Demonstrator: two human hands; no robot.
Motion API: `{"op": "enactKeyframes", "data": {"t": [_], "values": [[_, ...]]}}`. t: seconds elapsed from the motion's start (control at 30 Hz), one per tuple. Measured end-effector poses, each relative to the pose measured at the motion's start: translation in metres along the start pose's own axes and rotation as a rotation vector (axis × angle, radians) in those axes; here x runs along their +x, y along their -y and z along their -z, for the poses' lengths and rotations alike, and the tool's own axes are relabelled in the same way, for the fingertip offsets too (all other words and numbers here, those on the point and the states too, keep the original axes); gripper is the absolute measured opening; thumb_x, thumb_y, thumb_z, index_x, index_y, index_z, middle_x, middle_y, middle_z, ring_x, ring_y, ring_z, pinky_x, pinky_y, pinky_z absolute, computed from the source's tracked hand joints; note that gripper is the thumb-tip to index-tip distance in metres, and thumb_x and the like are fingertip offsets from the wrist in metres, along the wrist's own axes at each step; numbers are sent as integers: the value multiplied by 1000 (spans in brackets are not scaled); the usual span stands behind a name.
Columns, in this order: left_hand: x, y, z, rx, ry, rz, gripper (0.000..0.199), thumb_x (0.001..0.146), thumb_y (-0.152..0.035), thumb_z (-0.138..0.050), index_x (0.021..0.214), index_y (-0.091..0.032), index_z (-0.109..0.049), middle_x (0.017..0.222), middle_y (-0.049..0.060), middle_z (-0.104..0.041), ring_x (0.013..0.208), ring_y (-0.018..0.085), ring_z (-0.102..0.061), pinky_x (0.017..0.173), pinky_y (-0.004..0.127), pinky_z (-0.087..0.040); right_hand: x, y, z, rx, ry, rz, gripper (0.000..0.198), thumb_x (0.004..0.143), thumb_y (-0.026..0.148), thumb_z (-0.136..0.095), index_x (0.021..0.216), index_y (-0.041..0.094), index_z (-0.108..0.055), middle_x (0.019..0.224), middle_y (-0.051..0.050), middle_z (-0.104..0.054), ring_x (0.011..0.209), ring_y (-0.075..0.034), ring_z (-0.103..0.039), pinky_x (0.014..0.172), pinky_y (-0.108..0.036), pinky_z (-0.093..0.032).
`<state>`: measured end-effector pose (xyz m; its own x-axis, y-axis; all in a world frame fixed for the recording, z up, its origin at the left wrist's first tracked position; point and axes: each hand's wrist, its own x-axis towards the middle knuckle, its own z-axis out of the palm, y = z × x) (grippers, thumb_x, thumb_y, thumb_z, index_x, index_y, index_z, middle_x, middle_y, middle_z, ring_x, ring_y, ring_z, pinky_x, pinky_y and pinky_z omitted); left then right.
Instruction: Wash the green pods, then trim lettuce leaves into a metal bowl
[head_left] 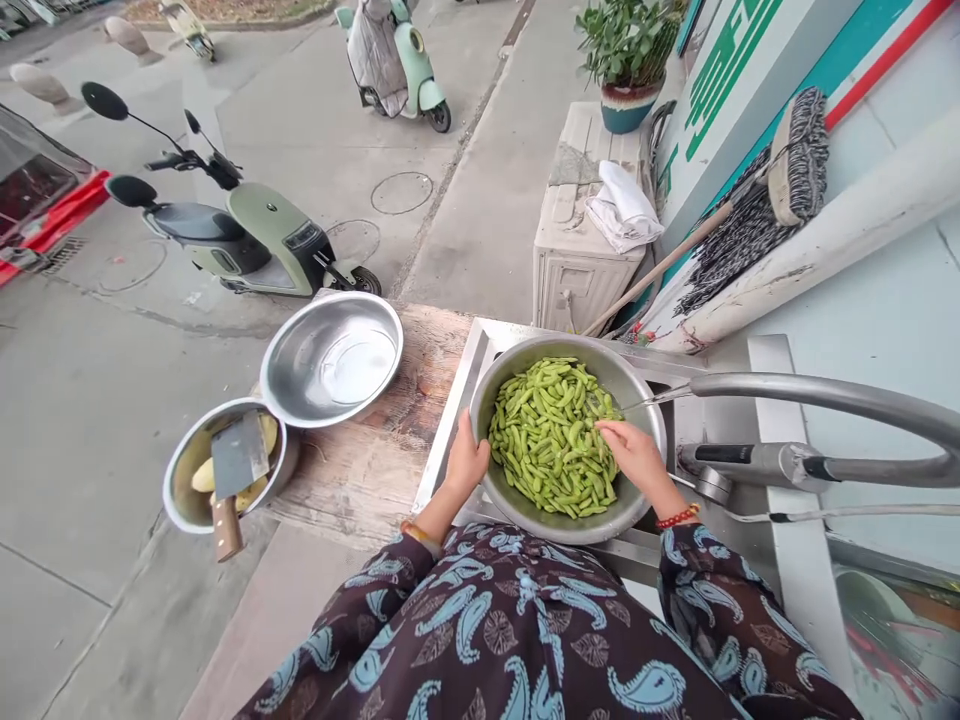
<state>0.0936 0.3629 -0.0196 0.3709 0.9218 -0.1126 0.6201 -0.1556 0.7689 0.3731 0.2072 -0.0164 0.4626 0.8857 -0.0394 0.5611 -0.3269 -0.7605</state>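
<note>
A wide metal basin (643, 500) full of green edamame pods (551, 440) sits over the sink in front of me. My left hand (466, 458) grips the basin's left rim, thumb inside and fingers outside. Over the right part of the pods is my right hand (634, 455), its fingers drawn together at the pods' surface. What those fingers hold, if anything, is hidden. From the faucet (750, 385) a thin stream of water runs into the basin just above my right hand.
Left on a wooden board (352, 485) stands a metal bowl (330, 360). Beside it, a smaller bowl (176, 480) holds peeled yellowish pieces, with a cleaver (240, 460) across it. A mop (799, 160) leans at the right wall. A scooter (262, 235) is parked ahead.
</note>
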Motion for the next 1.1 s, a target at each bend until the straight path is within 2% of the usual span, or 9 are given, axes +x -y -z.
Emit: {"op": "enactKeyframes", "data": {"t": [0.07,0.17,0.23,0.33,0.53,0.83,1.0,1.1], "values": [[1,-5,2,7,-66,-58,79,79,-17,-52,153,-10,-23,152,21,-38,143,33,-36,118,51,-31,8,8,-6,24,-56,31,36,95,42,-44,107,23,-73,110,-9,-73,102,-26,-67,92,-41,-52],[7,-16,5,36,-131,-153,79,80,-16,-52,153,-9,-22,149,22,-38,142,33,-35,118,51,-30,12,38,-26,-10,-26,184,34,98,36,-43,109,24,-73,111,-8,-72,103,-23,-65,93,-38,-50],[13,-22,5,43,-119,-188,77,80,-13,-50,153,-11,-24,147,21,-39,142,32,-34,119,51,-29,16,60,-43,-107,17,275,31,98,31,-45,111,25,-73,113,-7,-70,106,-24,-62,94,-39,-48],[20,-23,2,47,-90,-165,76,81,-10,-47,153,-13,-25,144,19,-43,141,31,-36,118,52,-30,26,80,-67,-292,61,329,24,95,25,-54,107,27,-74,118,-8,-67,111,-27,-56,92,-43,-44],[22,-13,-3,85,-78,-108,73,82,-12,-46,152,-7,-26,145,23,-42,141,33,-37,117,51,-31,37,77,-89,-380,68,304,14,90,25,-63,96,27,-76,119,-8,-63,112,-27,-50,89,-43,-40],[29,-6,-5,66,-91,-90,75,80,-12,-48,152,-11,-27,145,20,-44,142,32,-37,119,51,-29,42,72,-104,-323,22,174,13,89,30,-65,83,27,-76,113,-6,-65,108,-26,-51,88,-41,-39],[32,-1,-6,72,-90,-92,74,80,-13,-48,152,-10,-28,146,20,-43,142,32,-37,120,51,-29,47,84,-103,-194,-20,84,20,90,33,-63,74,27,-75,104,-3,-69,102,-23,-56,89,-41,-39],[33,2,-5,71,-75,-94,75,81,-14,-49,152,-9,-27,148,20,-41,144,32,-35,121,50,-28,38,87,-88,-92,-117,101,24,93,37,-58,78,26,-74,106,-3,-70,102,-23,-59,91,-39,-40]]}}
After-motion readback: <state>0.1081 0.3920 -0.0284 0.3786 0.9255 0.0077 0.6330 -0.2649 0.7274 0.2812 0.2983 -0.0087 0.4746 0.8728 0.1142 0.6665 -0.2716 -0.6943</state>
